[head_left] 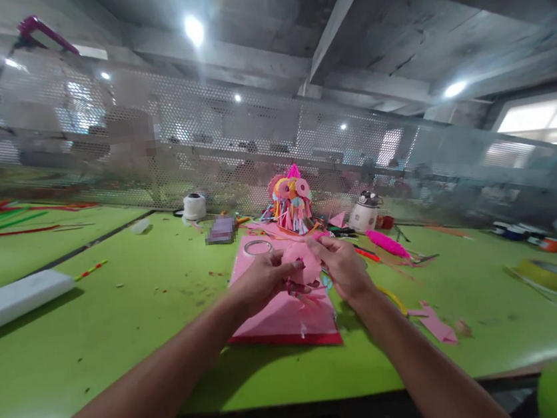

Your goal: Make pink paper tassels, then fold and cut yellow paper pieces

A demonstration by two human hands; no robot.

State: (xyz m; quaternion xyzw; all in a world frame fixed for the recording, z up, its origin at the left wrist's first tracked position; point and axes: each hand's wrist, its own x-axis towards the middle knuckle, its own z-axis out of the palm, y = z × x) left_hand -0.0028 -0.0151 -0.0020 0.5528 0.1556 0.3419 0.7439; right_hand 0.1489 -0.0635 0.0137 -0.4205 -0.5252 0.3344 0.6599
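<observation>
My left hand [261,279] and my right hand [342,265] meet over a stack of pink paper sheets [283,312] on the green table [120,321]. Both pinch a small pink paper cutout [304,260] held between them, fingers closed on its edges. A clear tape ring [257,247] lies on the far end of the pink stack. Behind it stands a colourful paper craft figure [292,204] with pink, orange and fringed parts.
A white glue pot [365,212] and a white tape roll [194,206] stand near the perforated metal screen [201,144]. A pink fuzzy stick [387,243], pink scraps [437,325], a yellow tape roll [550,275] and a white box [12,300] lie around.
</observation>
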